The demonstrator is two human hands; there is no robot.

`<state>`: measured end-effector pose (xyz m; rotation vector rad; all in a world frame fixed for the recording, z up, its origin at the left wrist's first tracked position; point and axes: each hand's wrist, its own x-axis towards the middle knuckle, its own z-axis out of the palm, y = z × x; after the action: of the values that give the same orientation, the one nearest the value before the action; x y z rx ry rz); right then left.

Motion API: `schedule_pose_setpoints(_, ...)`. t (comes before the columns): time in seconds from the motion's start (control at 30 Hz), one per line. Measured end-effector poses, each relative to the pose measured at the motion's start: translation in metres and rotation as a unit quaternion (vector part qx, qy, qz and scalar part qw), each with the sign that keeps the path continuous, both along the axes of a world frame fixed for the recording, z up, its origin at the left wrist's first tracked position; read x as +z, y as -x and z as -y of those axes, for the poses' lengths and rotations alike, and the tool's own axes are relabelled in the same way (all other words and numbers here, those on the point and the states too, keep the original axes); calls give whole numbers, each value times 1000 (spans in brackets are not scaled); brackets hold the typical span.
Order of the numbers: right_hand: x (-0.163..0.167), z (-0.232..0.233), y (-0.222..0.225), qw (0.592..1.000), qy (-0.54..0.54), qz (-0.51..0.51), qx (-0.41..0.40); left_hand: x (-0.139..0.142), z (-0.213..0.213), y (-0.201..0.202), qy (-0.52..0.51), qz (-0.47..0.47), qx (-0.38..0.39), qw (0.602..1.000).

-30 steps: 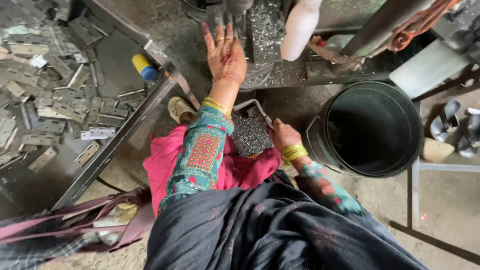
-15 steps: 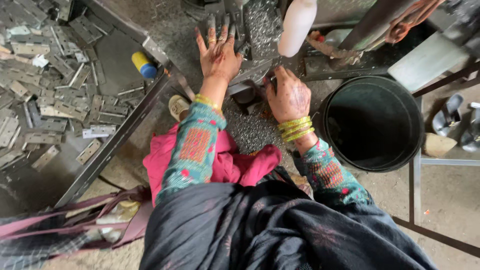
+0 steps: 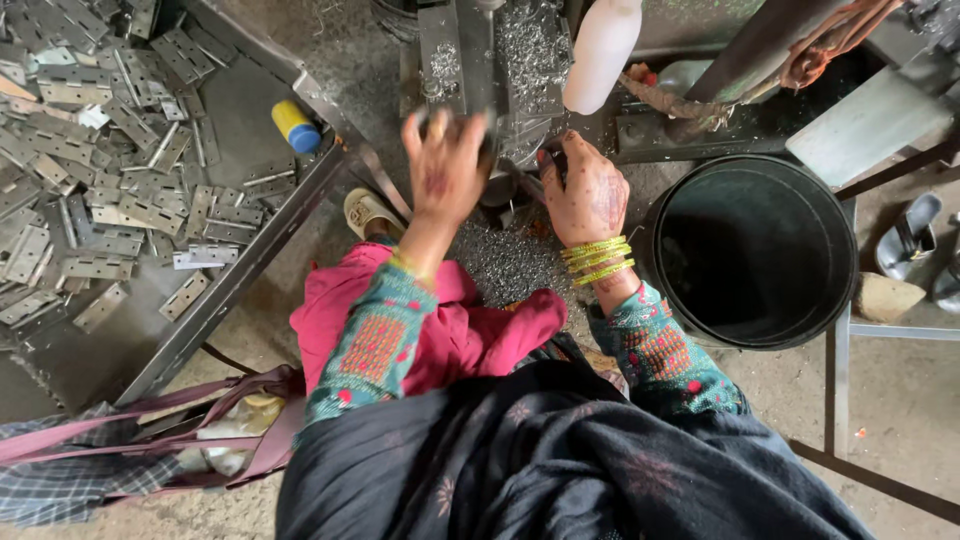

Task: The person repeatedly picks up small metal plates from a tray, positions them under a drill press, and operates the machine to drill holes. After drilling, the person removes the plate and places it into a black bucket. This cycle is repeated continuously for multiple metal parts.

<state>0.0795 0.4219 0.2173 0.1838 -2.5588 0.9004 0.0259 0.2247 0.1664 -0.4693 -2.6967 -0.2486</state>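
My left hand [image 3: 445, 165] is blurred with motion at the base of a grey metal machine [image 3: 480, 60], its fingers spread over the machine's lower edge. My right hand [image 3: 588, 192], with yellow bangles on the wrist, rests against the machine's right side, fingers curled around a small dark part; what it grips is hidden. Silvery metal shavings [image 3: 510, 262] lie heaped on the floor under both hands and cling to the machine above them.
A metal tray [image 3: 240, 270] on the left holds several flat grey hinge plates [image 3: 90, 150] and a yellow-and-blue bottle [image 3: 296, 126]. A black bucket [image 3: 755, 250] stands on the right, a white plastic bottle [image 3: 600, 50] above it. Sandals [image 3: 905, 235] lie far right.
My right hand rose from the shavings on the floor to the machine's right side. My left hand slid a little lower and rightward on the machine. The view tilted slightly.
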Motion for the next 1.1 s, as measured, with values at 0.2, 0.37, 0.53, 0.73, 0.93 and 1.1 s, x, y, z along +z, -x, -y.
schedule_pose_setpoints(0.2,-2,1,1,1000,8,5,-3,-6,-49,75,80,76,191,975)
schedule_pose_setpoints(0.37,1,3,3,999,8,18,-31,-30,-18,45,-15,-99,113,989)
schedule_pose_setpoints(0.53,8,6,7,998,-26,61,-6,-11,-20,26,79,26,112,990)
schedule_pose_setpoints(0.73,-7,1,14,992,-68,102,20,7,-36,67,142,18,214,966)
schedule_pose_setpoints(0.93,-94,-11,16,974,-165,151,29,-7,-36,73,182,25,203,962)
schedule_pose_setpoints(1.1,-169,-20,-27,978,-93,176,68,5,-34,66,151,45,185,970)
